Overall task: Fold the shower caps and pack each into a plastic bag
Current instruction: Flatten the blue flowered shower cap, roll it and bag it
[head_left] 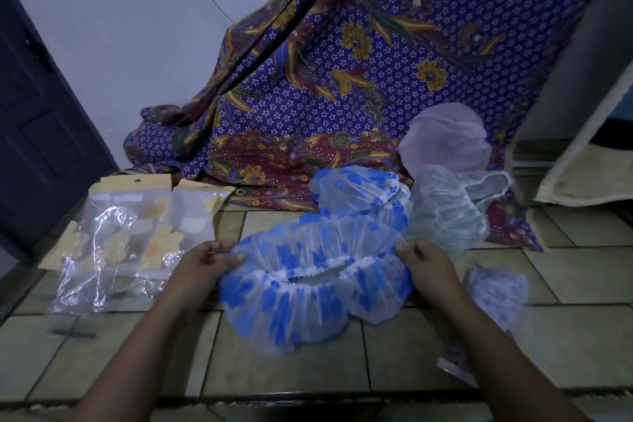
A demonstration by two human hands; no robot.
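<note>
Both hands pinch the blue-flowered shower cap (308, 284) at opposite ends: left hand (209, 262), right hand (428, 264). The cap is stretched just above the tiled floor (281, 363), elastic opening upward. Keep tension even, then bring the ends together (edges aligned). Plastic bags (113, 233) lie to the left.

Dim bluish indoor light, soft focus, wide-angle warp at edges, plastic bags (113, 233) glare
</note>
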